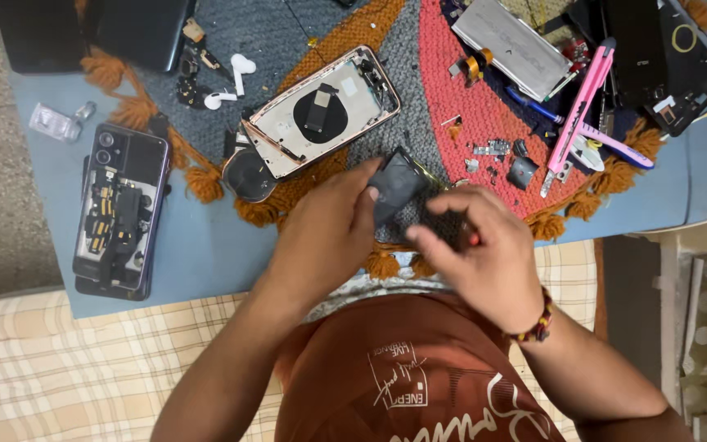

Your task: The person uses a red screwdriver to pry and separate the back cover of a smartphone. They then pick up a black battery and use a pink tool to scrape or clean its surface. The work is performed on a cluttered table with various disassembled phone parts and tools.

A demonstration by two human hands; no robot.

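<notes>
My left hand (pixel 325 233) and my right hand (pixel 480 254) meet over the near edge of a round woven mat (pixel 443 90). Together they hold a small dark flat phone part (pixel 398 184), the left thumb pressing its upper face. My right hand wraps its lower end, where a dark mesh-like piece (pixel 443 223) shows; a bit of red peeks by the right fingers. A beaded bracelet (pixel 533 327) is on my right wrist. Just beyond the hands lies an opened phone back housing (pixel 353 102) with a round black coil.
A second opened phone (pixel 120 209) lies on the blue table (pixel 206 245) at left. White earbuds (pixel 235 78), a pink utility knife (pixel 583 102), a silver battery (pixel 509 45), dark phone parts (pixel 656 57) and small screws clutter the mat. A black disc (pixel 249 174) sits near the housing.
</notes>
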